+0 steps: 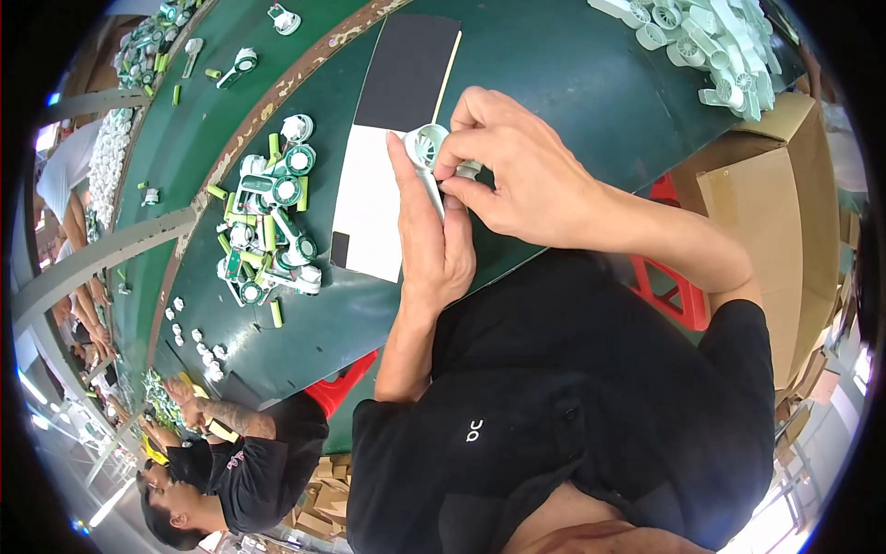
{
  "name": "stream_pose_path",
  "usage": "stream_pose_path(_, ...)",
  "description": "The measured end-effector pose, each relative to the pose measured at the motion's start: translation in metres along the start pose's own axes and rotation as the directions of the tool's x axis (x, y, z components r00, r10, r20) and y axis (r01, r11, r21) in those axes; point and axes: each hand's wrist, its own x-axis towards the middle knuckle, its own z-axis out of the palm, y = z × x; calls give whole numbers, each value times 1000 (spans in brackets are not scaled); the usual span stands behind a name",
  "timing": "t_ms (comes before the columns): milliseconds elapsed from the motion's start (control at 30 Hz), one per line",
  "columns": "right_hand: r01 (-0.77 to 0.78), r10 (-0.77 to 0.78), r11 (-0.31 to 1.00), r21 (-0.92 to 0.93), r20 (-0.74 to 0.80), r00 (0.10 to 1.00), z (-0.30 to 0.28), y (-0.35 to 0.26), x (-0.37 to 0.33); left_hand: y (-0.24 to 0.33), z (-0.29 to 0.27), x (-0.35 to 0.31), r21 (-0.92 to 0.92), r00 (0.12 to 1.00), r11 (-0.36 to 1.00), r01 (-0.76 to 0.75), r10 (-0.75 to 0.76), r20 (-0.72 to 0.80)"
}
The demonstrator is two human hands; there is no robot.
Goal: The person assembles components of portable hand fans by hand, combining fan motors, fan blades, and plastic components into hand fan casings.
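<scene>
My left hand (432, 249) is closed around the handle of a pale plastic fan shell (426, 146), with its round vented head at my fingertips. The index finger lies straight along the shell's side. From the right, my right hand (526, 175) pinches at the shell just below the round head. Whatever lies between its thumb and fingers is too small and hidden to make out. Beneath both hands is a flat white and black board (365, 208). To their left sits a pile of small fan assemblies (286, 189) with green rings, white parts and yellow-green cylindrical cells.
Many pale shells (711, 46) are heaped at the table's far right. An open cardboard box (761, 203) stands by my right elbow, near a red stool (678, 300). Small white parts (208, 351) lie at left. Beyond a worn rim runs a green belt (198, 120). Co-workers sit at left.
</scene>
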Motion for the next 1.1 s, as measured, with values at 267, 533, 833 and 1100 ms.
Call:
stream_pose_path(267,-179,220,970,-167,281,934,-13,-7,13,-3,6,-2,-34,998,997,65,-64,29)
stream_pose_path(533,-143,128,974,-175,-94,987,-9,1,2,-18,17,4,256,976,948,-190,212,-60)
stream_pose_path(833,-298,407,754,586,-61,911,-30,48,-20,16,24,-3,-501,991,859,104,-134,-23)
stream_pose_path(1100,-448,481,654,609,122,868,-35,57,-38,18,24,0,-443,999,896,17,-36,-35)
